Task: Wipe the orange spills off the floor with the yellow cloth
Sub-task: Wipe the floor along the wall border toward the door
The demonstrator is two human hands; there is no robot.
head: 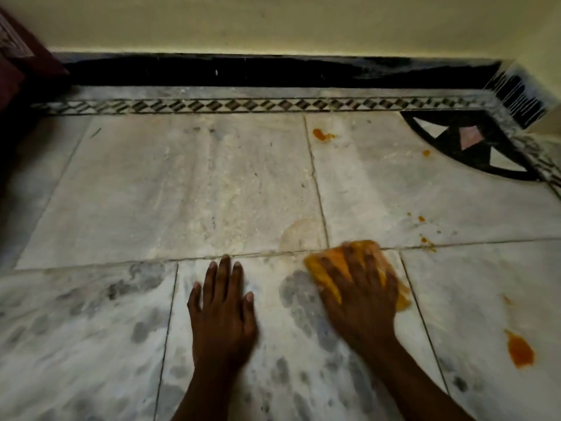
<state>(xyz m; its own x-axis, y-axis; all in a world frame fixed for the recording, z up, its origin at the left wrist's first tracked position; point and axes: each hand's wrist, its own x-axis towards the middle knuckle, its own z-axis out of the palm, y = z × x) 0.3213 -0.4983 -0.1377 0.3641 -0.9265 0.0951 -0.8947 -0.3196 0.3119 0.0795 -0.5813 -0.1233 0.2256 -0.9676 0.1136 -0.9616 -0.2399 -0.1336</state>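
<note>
Both forearms come in from the bottom edge, nearest the camera, over a pale marble floor (212,183) that fills most of the view. Behind it run a patterned tile border (243,105), a black skirting (243,71) and a cream wall (273,22).

Left hand (223,314) lies flat on the floor, fingers straight and slightly spread, holding nothing — it looks like a prop for the body's weight. Right hand (361,287) is spread wide over the cloth (331,268), pressing it to the floor with straight fingers; it is blurred, so I judge a wipe is under way. The cloth is bunched under that palm, showing past the fingertips and at the heel side, and it sits on the joint between tiles.

Of the spills, the largest blob (519,350) lies to the right of the right hand and nearer the camera, its long axis running roughly away from the viewer. Small drops (425,240) sit just right of the cloth along the tile joint. A further splash (323,135) and a dot (426,152) lie well ahead, toward the wall. A faint ring (300,235) just ahead of the cloth looks like a wiped patch.

Every remaining spill is on the right hand's side, so the cloth hand is the nearer one — the drops by the joint seem the natural next sweep, rightward.
</note>
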